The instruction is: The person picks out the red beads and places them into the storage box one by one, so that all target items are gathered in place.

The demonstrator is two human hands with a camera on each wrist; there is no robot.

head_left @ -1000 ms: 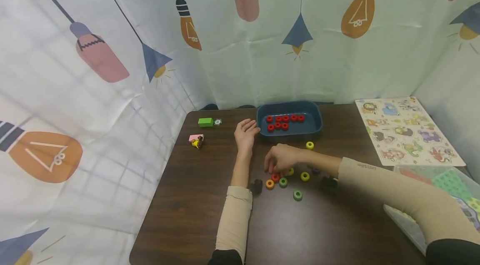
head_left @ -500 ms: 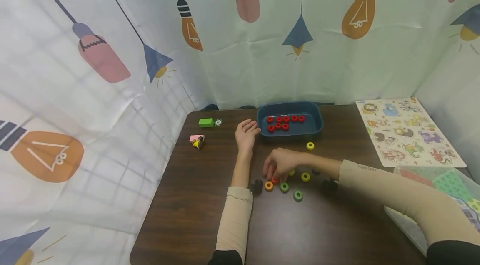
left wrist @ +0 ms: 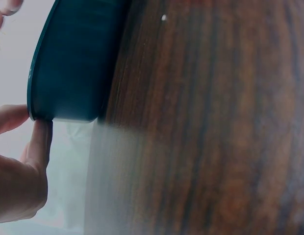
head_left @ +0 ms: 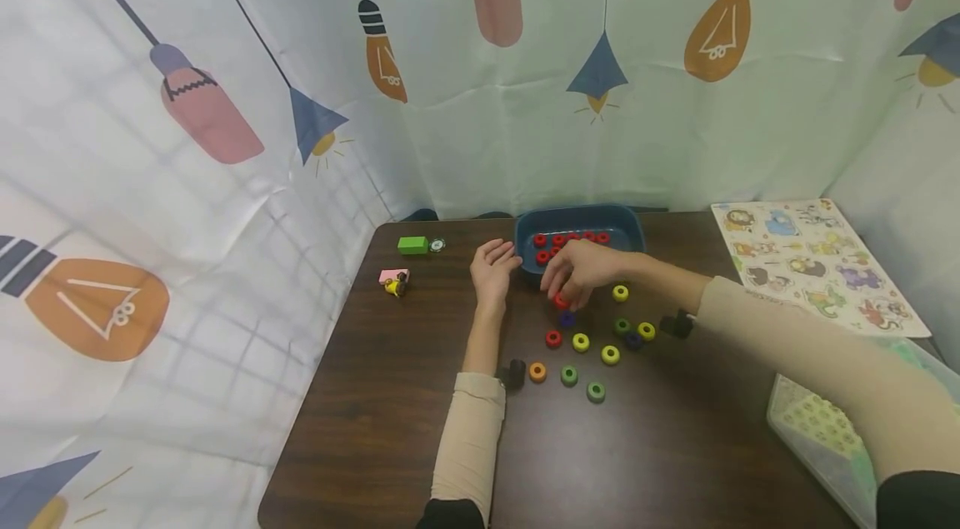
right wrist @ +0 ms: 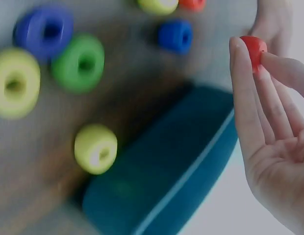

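My left hand (head_left: 491, 269) lies palm up at the left end of a blue tray (head_left: 530, 217). Its thumb and a fingertip touch the tray's end by the rim in the left wrist view; the fingers look relaxed. Between thumb and fingers, my right hand (head_left: 581, 269) pinches a red ring-shaped bead (right wrist: 251, 53), raised above the table just in front of the tray. Several red beads (head_left: 540, 240) lie inside the tray, some hidden by the right hand. On the table below are a purple-blue bead (head_left: 567, 319), another red bead (head_left: 553, 338) and a yellow bead (head_left: 581, 342).
More beads are scattered nearby, including orange (head_left: 537, 371), green (head_left: 596, 391) and yellow (head_left: 620, 293). A green block (head_left: 412, 246) and a small yellow figure (head_left: 395, 286) stand at left. An animal picture board (head_left: 817, 262) and a clear plastic container (head_left: 817, 429) are at right.
My right hand has picked up a red bead from the group and moved it toward the tray, uncovering beads beneath. The left hand stays by the tray.
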